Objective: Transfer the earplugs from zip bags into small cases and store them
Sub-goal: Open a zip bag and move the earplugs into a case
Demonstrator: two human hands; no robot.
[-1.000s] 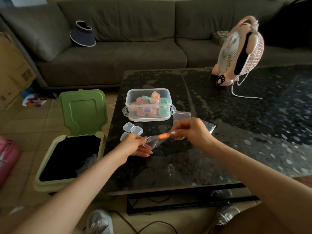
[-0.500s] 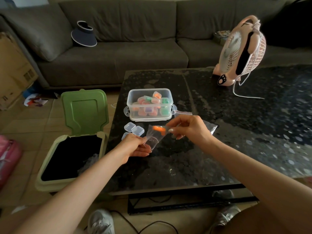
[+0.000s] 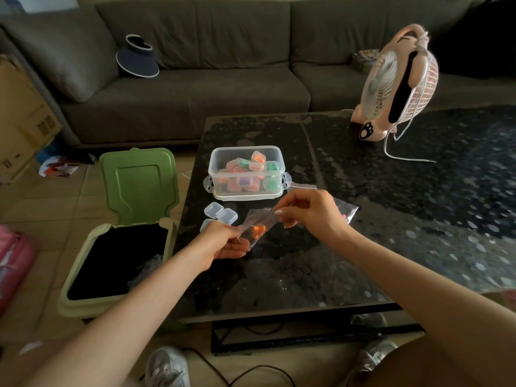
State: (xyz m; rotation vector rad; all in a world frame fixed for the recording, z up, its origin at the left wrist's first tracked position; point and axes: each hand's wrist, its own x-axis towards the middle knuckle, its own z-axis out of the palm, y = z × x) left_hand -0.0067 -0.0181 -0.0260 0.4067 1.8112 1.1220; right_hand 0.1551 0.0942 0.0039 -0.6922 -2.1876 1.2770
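1. The left hand (image 3: 223, 241) pinches the lower left corner of a clear zip bag (image 3: 255, 219), thumb on top and fingers underneath.
2. The right hand (image 3: 310, 210) pinches the bag's upper right edge between thumb and forefinger, with the other fingers curled loosely below.
3. The bag is held stretched between both hands, tilted, just above the near left part of the dark table (image 3: 363, 247).
4. The orange earplugs (image 3: 258, 230) sit low inside the bag, near the left hand; there seem to be two, though the plastic blurs them.
5. Three clear small cases (image 3: 220, 212) lie closed on the table just beyond the left hand, touching or nearly touching one another.
6. Behind them stands an open storage container (image 3: 247, 188), holding many cases with orange, green, pink and purple contents.
7. More clear bags (image 3: 347, 212) lie flat on the table, partly hidden by the right hand.
8. A green bin (image 3: 83, 297) stands on the floor beside the table's left edge, its lid raised.
9. A pink fan (image 3: 399, 82) stands at the far side of the table, in front of a grey sofa (image 3: 195, 93).
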